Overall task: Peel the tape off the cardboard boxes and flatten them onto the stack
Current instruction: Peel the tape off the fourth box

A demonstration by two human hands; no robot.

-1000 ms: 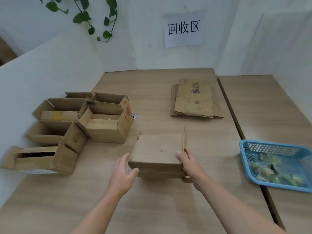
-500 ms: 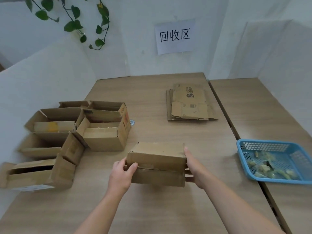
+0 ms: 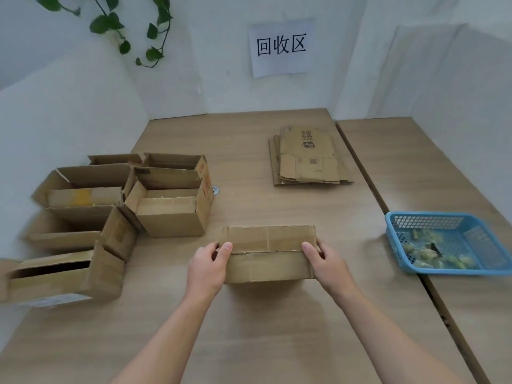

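Two bare forearms are reaching up from the bottom of the frame. The left hand (image 3: 209,266) and right hand (image 3: 328,263) are gripping opposite ends of a closed cardboard box (image 3: 268,254) at the centre of the frame, with thumbs lying on its top face and fingers curling round its sides. The box is sitting on a wooden table (image 3: 249,342). At the left, a cluster of open cardboard boxes (image 3: 171,214) is standing with flaps raised. At the right edge, a blue plastic basket (image 3: 424,214) is holding crumpled pale scraps. Farther back, right of centre, the stack of flattened cardboard (image 3: 307,159) is lying on the table. On the white wall behind, a paper sign (image 3: 281,47) is hanging at top centre, and a green vine (image 3: 110,23) is trailing down at upper left.
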